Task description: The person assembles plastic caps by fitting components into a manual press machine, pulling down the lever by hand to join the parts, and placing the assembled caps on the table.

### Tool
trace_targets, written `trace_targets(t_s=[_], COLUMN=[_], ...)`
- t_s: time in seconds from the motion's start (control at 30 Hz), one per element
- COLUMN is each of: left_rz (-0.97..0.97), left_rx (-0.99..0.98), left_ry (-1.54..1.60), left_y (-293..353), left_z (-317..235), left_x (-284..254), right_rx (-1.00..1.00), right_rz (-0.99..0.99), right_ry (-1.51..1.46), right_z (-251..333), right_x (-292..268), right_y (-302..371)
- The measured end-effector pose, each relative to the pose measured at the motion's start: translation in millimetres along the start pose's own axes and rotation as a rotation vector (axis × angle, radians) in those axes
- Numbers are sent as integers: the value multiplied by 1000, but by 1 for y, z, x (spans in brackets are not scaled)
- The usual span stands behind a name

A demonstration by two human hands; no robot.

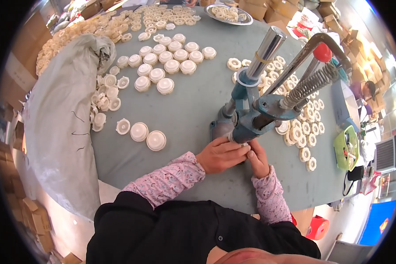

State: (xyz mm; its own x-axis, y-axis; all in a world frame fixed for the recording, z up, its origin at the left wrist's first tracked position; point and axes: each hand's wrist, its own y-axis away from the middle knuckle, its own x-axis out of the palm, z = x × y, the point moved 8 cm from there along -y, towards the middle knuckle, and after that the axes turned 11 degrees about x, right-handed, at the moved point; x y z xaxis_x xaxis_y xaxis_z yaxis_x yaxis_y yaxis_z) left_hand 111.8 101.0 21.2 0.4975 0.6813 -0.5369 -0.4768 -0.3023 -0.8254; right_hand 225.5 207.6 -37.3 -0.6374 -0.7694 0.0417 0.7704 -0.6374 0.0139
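Note:
A teal hand press (pixel 249 130) with a chrome post, a coil spring and a red-knobbed lever stands in front of me. Under its head, my left hand (pixel 224 155) has its fingers closed around a small whitish plastic part (pixel 244 144), mostly hidden by the fingers and the press. My right hand (pixel 258 159) pinches in from the other side, its thumb and fingertips meeting the left ones. To the left lie two round white caps (pixel 156 141) beside a lugged white disc (pixel 123 126). Cream plastic rings (pixel 305 154) are spread beyond the press on the right.
On the grey-green table (pixel 185 114), more round caps (pixel 165 86) sit in rows, with a heap of cream rings (pixel 70 39) behind. A grey plastic sack (pixel 61 119) drapes the left edge. At the back is a metal tray (pixel 229 20); a green basket (pixel 342 154) is at right.

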Motion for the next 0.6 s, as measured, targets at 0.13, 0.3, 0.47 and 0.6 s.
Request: trace_targets(t_s=[0.13, 0.3, 0.47, 0.6], left_rz=[-13, -164, -196, -295], left_rx=[-229, -688, -775, -842], left_ry=[217, 401, 465, 350], left_y=[10, 31, 31, 27], left_z=[15, 51, 51, 47], left_x=[-11, -12, 5, 6], right_rx=[-155, -300, -189, -262], right_rz=[-16, -100, -141, -104], right_ry=[263, 683, 336, 533], right_z=[-9, 13, 12, 19], right_x=[-8, 1, -2, 17], right_y=[-9, -17, -17, -23])
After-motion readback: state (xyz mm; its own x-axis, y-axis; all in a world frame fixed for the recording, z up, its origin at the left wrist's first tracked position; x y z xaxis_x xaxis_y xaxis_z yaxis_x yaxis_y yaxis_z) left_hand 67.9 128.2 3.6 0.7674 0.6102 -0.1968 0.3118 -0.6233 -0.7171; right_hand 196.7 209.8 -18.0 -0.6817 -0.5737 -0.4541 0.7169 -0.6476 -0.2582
